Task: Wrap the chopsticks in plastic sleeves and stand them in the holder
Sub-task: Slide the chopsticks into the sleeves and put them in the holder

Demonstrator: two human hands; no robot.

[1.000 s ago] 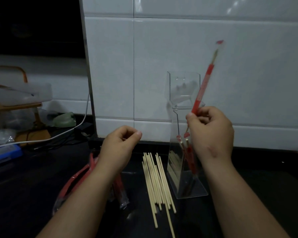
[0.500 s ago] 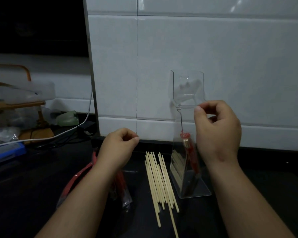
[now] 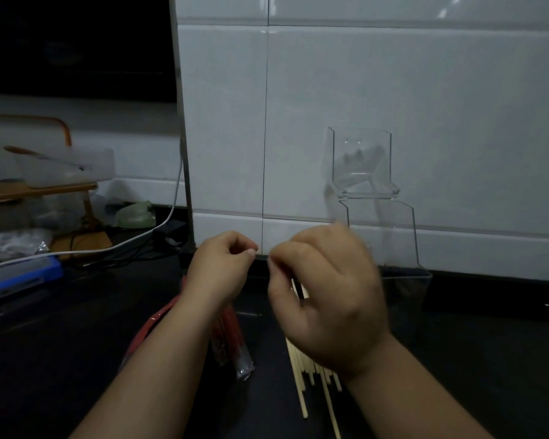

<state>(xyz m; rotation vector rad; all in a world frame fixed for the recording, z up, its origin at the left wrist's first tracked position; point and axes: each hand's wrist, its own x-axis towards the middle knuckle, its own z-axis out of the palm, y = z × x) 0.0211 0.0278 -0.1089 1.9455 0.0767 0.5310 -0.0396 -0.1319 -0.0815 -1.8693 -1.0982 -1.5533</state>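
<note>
While pale chopsticks (image 3: 299,391) lie flat | left hand (image 3: 222,269), right hand (image 3: 328,299) curled (grasp unclear)

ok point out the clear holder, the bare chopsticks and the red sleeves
clear holder (image 3: 396,242) head view, front wall
bare chopsticks (image 3: 298,384) head view, lower ends
red sleeves (image 3: 232,334) head view, middle of the pack

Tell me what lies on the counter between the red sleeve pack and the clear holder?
A bundle of bare wooden chopsticks, partly hidden under the right hand, in the head view.
</note>
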